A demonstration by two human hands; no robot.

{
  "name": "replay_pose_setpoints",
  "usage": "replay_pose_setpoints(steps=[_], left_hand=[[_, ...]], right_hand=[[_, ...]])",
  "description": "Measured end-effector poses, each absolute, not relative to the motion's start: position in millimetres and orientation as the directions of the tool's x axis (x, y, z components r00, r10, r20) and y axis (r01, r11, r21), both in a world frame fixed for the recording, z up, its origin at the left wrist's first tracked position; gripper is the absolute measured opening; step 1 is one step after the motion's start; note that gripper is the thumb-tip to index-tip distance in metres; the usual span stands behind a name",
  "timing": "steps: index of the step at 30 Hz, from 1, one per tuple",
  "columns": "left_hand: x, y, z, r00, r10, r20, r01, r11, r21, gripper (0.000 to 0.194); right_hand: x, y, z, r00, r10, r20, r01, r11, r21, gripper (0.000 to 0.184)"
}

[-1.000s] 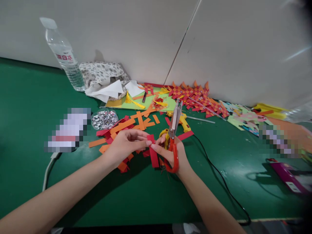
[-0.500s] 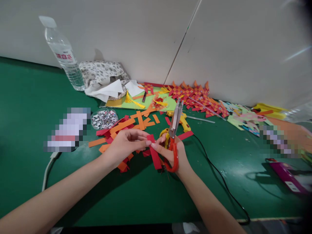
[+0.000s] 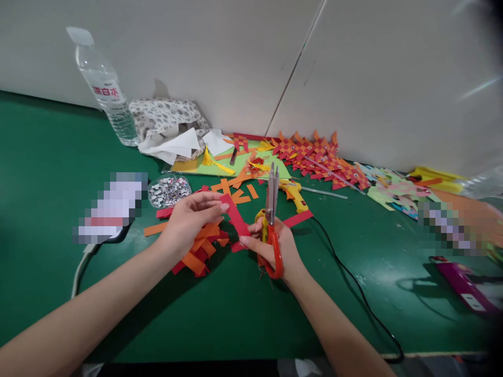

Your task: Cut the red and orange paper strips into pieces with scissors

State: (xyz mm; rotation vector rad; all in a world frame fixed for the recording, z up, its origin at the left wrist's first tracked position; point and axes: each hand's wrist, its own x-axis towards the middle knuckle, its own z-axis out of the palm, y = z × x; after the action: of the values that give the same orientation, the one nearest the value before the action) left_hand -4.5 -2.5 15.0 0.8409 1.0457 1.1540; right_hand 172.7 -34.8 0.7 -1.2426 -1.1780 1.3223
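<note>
A red paper strip (image 3: 236, 214) stretches slantwise between my two hands. My left hand (image 3: 196, 217) pinches its upper end between thumb and fingers. The lower end is gripped by my right hand (image 3: 281, 246), its thumb lying on the strip. That same hand also carries scissors (image 3: 272, 201) with orange-red and yellow handles, blades pointing up and nearly closed. Beneath and beside my left hand lies a heap of orange and red strips (image 3: 202, 248). Another red strip (image 3: 298, 219) rests behind my right hand.
Behind my hands are a yellow glue gun (image 3: 294, 195) with a black cord and a pile of woven red-orange paper fish (image 3: 314, 154). Leftward are a tub of googly eyes (image 3: 168, 191), a phone (image 3: 113, 207) and a water bottle (image 3: 102, 86). A purple power strip (image 3: 459, 285) lies right.
My left hand has moved up and left along with the upper end of the red strip, which now slants more. The scissors have tilted more upright in my right hand.
</note>
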Motion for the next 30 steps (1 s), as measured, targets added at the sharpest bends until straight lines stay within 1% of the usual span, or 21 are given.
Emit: replay_pose_setpoints(steps=[4, 8, 13, 18, 22, 30], left_hand=[[-7.1, 0.3, 16.1, 0.006, 0.98, -0.199, -0.331, 0.19, 0.924, 0.031], [-6.5, -0.7, 15.1, -0.009, 0.992, -0.123, -0.365, 0.111, 0.924, 0.031], [-6.5, -0.2, 11.9, -0.004, 0.997, -0.071, -0.328, 0.066, 0.943, 0.031], [-6.4, 0.5, 11.4, -0.007, 0.997, -0.077, -0.339, 0.07, 0.938, 0.026], [-6.6, 0.3, 12.3, -0.011, 0.997, -0.072, -0.337, 0.064, 0.939, 0.027], [-6.0, -0.3, 13.1, -0.018, 0.997, -0.074, -0.332, 0.064, 0.941, 0.03]], right_hand=[[171.9, -34.7, 1.5, -0.03, 0.996, -0.084, -0.033, -0.084, -0.996, 0.042], [170.7, -35.3, 4.0, 0.01, 0.995, -0.099, 0.003, -0.099, -0.995, 0.042], [171.1, -33.7, 2.3, 0.099, 0.993, -0.065, 0.048, -0.07, -0.996, 0.042], [173.1, -32.6, -0.2, 0.101, 0.992, -0.072, 0.064, -0.079, -0.995, 0.039], [174.1, -32.7, -0.6, 0.103, 0.992, -0.071, 0.08, -0.08, -0.994, 0.039], [171.2, -34.6, 3.0, 0.062, 0.992, -0.114, -0.025, -0.112, -0.993, 0.043]])
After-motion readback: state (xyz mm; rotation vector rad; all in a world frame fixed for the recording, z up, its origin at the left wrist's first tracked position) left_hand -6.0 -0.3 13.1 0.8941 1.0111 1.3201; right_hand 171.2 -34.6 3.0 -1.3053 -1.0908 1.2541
